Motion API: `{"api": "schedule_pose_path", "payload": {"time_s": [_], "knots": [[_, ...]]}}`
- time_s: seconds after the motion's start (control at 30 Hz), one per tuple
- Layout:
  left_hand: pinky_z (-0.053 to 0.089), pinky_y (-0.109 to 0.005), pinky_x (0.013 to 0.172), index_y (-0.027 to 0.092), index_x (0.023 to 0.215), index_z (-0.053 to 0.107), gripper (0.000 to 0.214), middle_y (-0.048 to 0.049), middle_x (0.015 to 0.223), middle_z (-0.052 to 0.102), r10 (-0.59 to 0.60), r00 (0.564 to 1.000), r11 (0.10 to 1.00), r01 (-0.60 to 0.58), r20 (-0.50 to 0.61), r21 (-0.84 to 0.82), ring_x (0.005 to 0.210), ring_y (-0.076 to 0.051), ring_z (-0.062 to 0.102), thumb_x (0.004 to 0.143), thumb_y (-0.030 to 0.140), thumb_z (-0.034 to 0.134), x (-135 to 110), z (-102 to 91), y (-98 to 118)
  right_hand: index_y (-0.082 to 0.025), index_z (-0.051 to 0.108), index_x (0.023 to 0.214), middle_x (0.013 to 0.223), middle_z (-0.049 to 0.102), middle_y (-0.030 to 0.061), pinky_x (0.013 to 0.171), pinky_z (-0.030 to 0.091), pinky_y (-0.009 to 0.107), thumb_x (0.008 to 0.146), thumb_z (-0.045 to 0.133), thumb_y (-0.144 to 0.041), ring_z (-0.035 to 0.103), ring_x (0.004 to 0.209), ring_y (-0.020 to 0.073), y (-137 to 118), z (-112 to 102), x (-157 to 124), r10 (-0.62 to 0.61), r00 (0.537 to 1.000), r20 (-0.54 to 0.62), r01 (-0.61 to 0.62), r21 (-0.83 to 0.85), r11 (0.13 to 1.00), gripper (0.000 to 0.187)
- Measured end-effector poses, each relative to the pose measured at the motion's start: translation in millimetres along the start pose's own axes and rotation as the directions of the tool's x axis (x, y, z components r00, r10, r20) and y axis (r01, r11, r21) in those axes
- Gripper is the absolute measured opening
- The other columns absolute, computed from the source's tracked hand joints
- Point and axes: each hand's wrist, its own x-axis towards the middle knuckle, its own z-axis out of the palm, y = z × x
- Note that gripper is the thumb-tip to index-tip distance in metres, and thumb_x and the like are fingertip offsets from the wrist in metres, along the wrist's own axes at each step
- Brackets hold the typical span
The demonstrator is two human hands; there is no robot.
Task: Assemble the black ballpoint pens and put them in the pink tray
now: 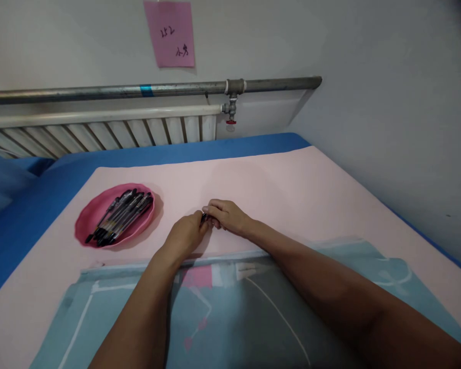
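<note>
My two hands meet above the pink sheet in the middle of the view. My left hand is closed around a dark pen, of which only a short black piece shows between the hands. From the other side my right hand has its fingers pinched together at the same pen; most of it is hidden by the fingers. To the left of both hands, a pink scalloped bowl holds several clear pens with black caps, lying side by side at a slant.
The pink sheet covers a blue surface. Nearest me lies a teal patterned cloth beneath my forearms. Behind are a white radiator, a metal pipe with a red-handled valve, and a pink note on the wall.
</note>
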Motion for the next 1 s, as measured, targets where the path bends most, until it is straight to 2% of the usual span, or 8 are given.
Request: {"api": "schedule_pose_path", "payload": {"time_s": [1.0], "knots": [[0.04, -0.03, 0.064, 0.015, 0.1, 0.054, 0.029, -0.0117, 0.091, 0.068, 0.008, 1.0, 1.0, -0.008, -0.003, -0.008, 0.08, -0.024, 0.063, 0.087, 0.032, 0.034, 0.4, 0.0, 0.1, -0.018, 0.047, 0.064, 0.048, 0.049, -0.005, 0.043, 0.036, 0.019, 0.084, 0.045, -0.039, 0.044, 0.042, 0.0071, 0.8, 0.0, -0.3, -0.006, 1.0, 0.0, 0.006, -0.002, 1.0, 0.03]]}}
